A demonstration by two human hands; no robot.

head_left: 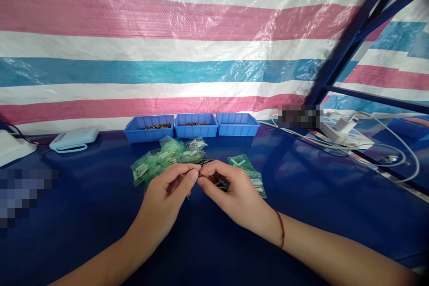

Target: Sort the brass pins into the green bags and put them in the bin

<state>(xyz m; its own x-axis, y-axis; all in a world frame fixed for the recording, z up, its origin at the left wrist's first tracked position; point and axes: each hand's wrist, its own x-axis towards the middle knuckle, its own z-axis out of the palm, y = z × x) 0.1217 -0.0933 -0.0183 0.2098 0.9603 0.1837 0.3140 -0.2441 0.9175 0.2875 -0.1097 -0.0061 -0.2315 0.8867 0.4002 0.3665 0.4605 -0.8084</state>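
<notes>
Striped sheeting [161,71] backs the blue tabletop [335,196], left hand [172,190] and right hand [236,192] with grip pinched on a thin piece [200,174].

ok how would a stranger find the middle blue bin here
At the foot of the striped sheet, three blue bins stand in a row on the table. The middle bin, holding small brown pieces, alone has a bin on either side.

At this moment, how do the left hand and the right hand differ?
The right hand has a thin red bracelet at the wrist; the left hand shows none. The left hand's forearm slopes more steeply in view than the right hand's.
Both are pinched, their tips nearly meeting at a small thin piece.
</notes>
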